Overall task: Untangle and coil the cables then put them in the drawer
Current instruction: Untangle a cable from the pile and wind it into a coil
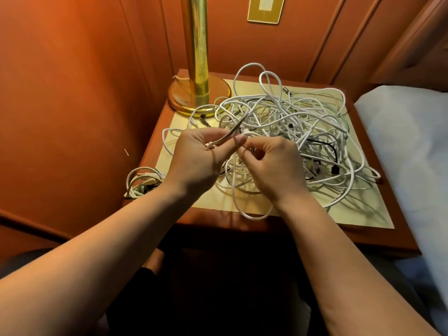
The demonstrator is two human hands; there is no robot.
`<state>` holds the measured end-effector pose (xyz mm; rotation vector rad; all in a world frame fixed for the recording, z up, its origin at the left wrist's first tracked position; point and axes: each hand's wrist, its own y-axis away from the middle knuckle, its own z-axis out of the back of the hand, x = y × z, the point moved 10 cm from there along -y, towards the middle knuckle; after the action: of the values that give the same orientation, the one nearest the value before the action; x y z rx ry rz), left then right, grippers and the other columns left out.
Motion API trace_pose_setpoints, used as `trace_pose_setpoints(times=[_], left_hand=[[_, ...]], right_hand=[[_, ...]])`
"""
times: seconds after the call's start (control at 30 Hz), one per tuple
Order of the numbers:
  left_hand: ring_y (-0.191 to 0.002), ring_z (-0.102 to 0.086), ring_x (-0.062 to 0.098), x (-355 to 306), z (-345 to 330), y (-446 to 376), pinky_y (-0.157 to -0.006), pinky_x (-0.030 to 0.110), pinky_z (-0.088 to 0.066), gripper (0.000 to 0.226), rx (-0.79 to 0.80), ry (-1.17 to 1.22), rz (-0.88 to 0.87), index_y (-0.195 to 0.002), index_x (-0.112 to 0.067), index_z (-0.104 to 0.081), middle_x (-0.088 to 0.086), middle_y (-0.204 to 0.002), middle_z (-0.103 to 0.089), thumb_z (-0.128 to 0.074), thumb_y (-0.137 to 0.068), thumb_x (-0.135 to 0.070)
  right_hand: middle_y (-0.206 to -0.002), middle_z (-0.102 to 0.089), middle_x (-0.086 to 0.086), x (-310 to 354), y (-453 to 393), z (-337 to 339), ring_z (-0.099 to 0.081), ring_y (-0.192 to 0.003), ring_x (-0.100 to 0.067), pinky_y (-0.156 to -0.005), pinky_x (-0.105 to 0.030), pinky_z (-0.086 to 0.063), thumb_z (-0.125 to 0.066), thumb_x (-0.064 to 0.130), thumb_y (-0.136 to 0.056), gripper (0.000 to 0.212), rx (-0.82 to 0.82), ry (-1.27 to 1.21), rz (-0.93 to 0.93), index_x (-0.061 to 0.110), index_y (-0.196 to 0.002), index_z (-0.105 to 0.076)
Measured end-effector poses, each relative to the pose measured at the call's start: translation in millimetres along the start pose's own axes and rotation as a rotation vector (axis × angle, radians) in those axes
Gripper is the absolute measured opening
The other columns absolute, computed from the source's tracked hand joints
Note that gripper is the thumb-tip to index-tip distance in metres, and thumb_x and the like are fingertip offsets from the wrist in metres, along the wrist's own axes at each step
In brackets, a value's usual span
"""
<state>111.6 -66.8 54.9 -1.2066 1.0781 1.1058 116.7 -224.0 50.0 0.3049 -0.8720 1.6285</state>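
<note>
Hands: I see two; left hand (201, 154) pinches one thin white cable (226, 139), right hand (271, 163) curls round another strand.
Tangle (291, 132): one loose white heap with a few black leads, mid-table.
Coil (141, 181): one small bundle, table's (363, 212) near-left corner.
Lamp (196, 69): one brass column, far-left corner.

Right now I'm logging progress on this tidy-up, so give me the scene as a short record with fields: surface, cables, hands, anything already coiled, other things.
surface: wooden nightstand with a pale mat on top
cables: tangled pile, mostly white, some black, spread over the mat
left hand: pinches a cable strand above the pile's near edge
right hand: pinches a white strand beside the left
already coiled: small bundle at the nightstand's left edge
other things: brass lamp at back left; bed on the right
drawer: not in view
</note>
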Motion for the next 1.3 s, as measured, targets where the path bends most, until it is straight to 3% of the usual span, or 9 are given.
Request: trace_pose_setpoints(times=[0.17, 0.4, 0.57, 0.73, 0.83, 0.93, 1.07, 1.2, 1.3], left_hand=[[-0.046, -0.055, -0.006, -10, 2, 1, -0.052, 0.002, -0.038, 0.016, -0.002, 0.118, -0.032, -0.102, 0.011, -0.071, -0.016, -0.057, -0.064, -0.068, -0.094, -0.002], [-0.055, -0.056, -0.006, -21, 31, -11, -0.055, 0.006, -0.04, 0.018, -0.056, 0.134, -0.068, -0.109, 0.005, -0.066, -0.021, -0.058, -0.061, -0.061, -0.099, -0.009], [-0.056, -0.057, -0.006, -20, 33, -14, -0.056, 0.006, -0.041, 0.022, -0.094, 0.016, -0.114, -0.106, 0.004, -0.068, -0.021, -0.059, -0.061, -0.065, -0.099, -0.017], [-0.076, -0.063, 0.002, -5, 9, -8, -0.072, 0.015, -0.047, 0.019, 0.012, -0.16, -0.073, -0.096, -0.003, -0.074, -0.004, -0.078, -0.07, -0.072, -0.095, -0.022], [-0.071, -0.063, 0.0, -3, -8, 2, -0.066, 0.013, -0.047, 0.012, 0.07, -0.18, -0.082, -0.1, -0.01, -0.077, 0.004, -0.087, -0.074, -0.077, -0.091, -0.017], [-0.063, -0.061, -0.004, -13, -10, 9, -0.058, 0.007, -0.043, 0.018, 0.031, -0.213, -0.177, -0.102, -0.009, -0.078, -0.008, -0.08, -0.071, -0.083, -0.085, -0.015], [-0.081, -0.066, 0.017, -11, -11, 9, -0.059, 0.028, -0.049, 0.028, 0.026, -0.296, -0.244, -0.106, -0.019, -0.08, -0.005, -0.089, -0.072, -0.086, -0.081, -0.029], [-0.082, -0.062, 0.027, -7, -13, 3, -0.058, 0.048, -0.055, 0.035, 0.069, -0.297, -0.226, -0.111, -0.027, -0.08, 0.002, -0.09, -0.066, -0.083, -0.08, -0.043], [-0.081, -0.061, 0.016, -14, -17, 0, -0.059, 0.038, -0.055, 0.027, 0.108, -0.384, -0.275, -0.106, -0.022, -0.081, -0.003, -0.088, -0.065, -0.082, -0.083, -0.035]], right_hand=[[-0.062, -0.059, 0.015, -14, -5, 11, -0.057, -0.059, -0.004, -0.055, -0.022, -0.042, -0.077, 0.049, -0.089, 0.018, -0.017, 0.054, -0.087, 0.036, -0.101, -0.081], [-0.077, -0.065, 0.007, -30, -8, 27, -0.062, -0.07, -0.015, -0.06, -0.03, -0.05, -0.076, 0.06, -0.085, 0.045, -0.046, 0.104, -0.14, 0.034, -0.122, -0.074], [-0.086, -0.072, 0.009, -19, -9, 28, -0.067, -0.074, -0.007, -0.062, -0.037, -0.061, -0.08, 0.049, -0.087, 0.024, -0.022, -0.124, -0.035, 0.032, -0.105, -0.081], [-0.076, -0.065, 0.01, -7, -5, 33, -0.061, -0.068, -0.008, -0.055, -0.031, -0.05, -0.077, 0.045, -0.091, 0.017, -0.095, -0.082, 0.061, 0.033, -0.101, -0.082], [-0.074, -0.061, 0.012, -7, -5, 32, -0.056, -0.067, -0.007, -0.055, -0.027, -0.043, -0.077, 0.045, -0.092, 0.02, -0.103, -0.079, 0.081, 0.031, -0.104, -0.083], [-0.077, -0.063, 0.009, -5, -4, 29, -0.058, -0.068, -0.011, -0.056, -0.028, -0.042, -0.077, 0.044, -0.091, 0.021, -0.081, -0.068, 0.093, 0.029, -0.106, -0.083], [-0.07, -0.053, 0.015, 0, -2, 20, -0.053, -0.067, -0.01, -0.054, -0.029, -0.037, -0.076, 0.041, -0.092, 0.018, -0.021, -0.032, 0.13, 0.032, -0.106, -0.083], [-0.075, -0.063, 0.008, 1, -3, 14, -0.06, -0.07, -0.018, -0.055, -0.037, -0.049, -0.075, 0.034, -0.092, 0.012, 0.032, -0.019, 0.168, 0.032, -0.101, -0.084], [-0.073, -0.061, 0.011, -4, -3, 11, -0.06, -0.069, -0.017, -0.053, -0.038, -0.049, -0.079, 0.031, -0.089, 0.005, 0.022, 0.007, 0.154, 0.027, -0.089, -0.082]])
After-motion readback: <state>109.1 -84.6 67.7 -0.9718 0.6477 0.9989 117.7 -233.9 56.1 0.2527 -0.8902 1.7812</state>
